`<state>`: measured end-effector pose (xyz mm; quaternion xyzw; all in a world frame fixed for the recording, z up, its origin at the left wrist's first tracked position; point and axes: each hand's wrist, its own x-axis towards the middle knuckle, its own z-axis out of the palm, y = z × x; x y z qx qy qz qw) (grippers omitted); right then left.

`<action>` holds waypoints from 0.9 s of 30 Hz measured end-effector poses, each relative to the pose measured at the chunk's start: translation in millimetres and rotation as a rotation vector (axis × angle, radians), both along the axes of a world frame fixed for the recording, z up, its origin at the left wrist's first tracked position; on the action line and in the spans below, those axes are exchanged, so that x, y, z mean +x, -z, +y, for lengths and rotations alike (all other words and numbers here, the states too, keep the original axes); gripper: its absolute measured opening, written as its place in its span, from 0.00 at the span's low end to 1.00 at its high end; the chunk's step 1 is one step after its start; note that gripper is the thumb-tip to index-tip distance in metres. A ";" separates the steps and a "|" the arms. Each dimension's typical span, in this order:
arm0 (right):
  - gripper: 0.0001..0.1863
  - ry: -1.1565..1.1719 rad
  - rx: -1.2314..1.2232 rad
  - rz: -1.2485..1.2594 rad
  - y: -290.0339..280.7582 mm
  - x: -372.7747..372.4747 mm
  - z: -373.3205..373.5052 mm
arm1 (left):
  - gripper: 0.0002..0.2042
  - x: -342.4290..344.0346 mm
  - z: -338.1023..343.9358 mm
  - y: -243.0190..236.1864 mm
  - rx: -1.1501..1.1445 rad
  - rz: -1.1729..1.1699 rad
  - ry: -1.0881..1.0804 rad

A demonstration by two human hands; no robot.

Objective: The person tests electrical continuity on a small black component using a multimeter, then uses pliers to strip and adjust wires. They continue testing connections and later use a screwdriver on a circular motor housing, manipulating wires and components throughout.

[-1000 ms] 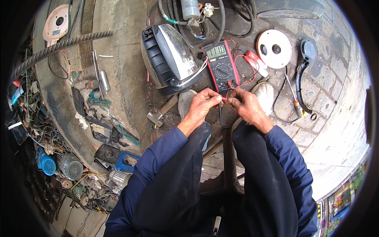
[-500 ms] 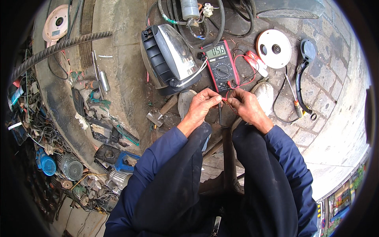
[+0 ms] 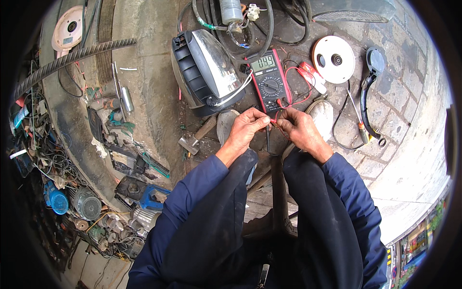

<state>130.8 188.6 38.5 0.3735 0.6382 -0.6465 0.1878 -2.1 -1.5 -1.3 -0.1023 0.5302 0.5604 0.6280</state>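
My left hand pinches the red tip of a multimeter lead between thumb and fingers. Just right of it, my right hand grips the same small red piece; what lies between the fingertips is too small to make out. A black probe hangs below them. Above my hands lies a red-and-black multimeter with its display lit and leads plugged in. To its left an electric kettle with a steel body and black base lies on its side, with a white wire across it.
At right lie a white kettle base, a black handle with lid and a screwdriver. A hammer is beside my left shoe, cables lie behind. A rebar and piled motors and scrap fill the left.
The reading on the multimeter's display has changed across the frames. My hands and the things around them stay in place.
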 end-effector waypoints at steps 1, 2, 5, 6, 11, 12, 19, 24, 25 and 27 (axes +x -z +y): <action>0.12 -0.002 0.000 -0.008 0.0 -0.1 0.0 | 0.05 0.0 0.0 0.0 -0.002 0.000 0.000; 0.11 0.001 -0.004 -0.005 -0.1 -0.2 -0.1 | 0.05 -0.1 0.1 0.0 0.001 0.002 0.002; 0.11 0.008 -0.015 -0.009 -0.3 -0.3 -0.2 | 0.05 -0.4 0.4 -0.1 0.009 0.007 0.007; 0.11 0.007 -0.015 -0.006 -0.3 -0.2 -0.1 | 0.05 -0.5 0.5 -0.2 0.011 0.009 0.009; 0.11 0.009 -0.012 -0.004 0.3 0.1 -0.3 | 0.05 -0.3 1.2 -1.1 0.011 0.007 0.004; 0.11 0.011 -0.012 -0.002 0.6 0.0 -0.4 | 0.05 -0.3 1.3 -1.2 0.010 0.003 0.001; 0.11 0.014 -0.011 -0.007 1.3 0.6 -0.8 | 0.05 0.0 1.3 -1.3 -0.002 -0.002 -0.007; 0.11 0.009 0.000 -0.001 1.0 -0.2 -0.6 | 0.04 -0.1 1.4 -1.0 0.003 -0.004 -0.004; 0.11 0.010 -0.004 -0.012 0.7 -0.5 -0.6 | 0.04 -0.2 1.4 -1.1 0.005 -0.003 -0.002; 0.11 0.013 0.000 0.001 0.0 -0.9 -0.4 | 0.04 -0.2 1.5 -1.5 0.010 -0.009 -0.009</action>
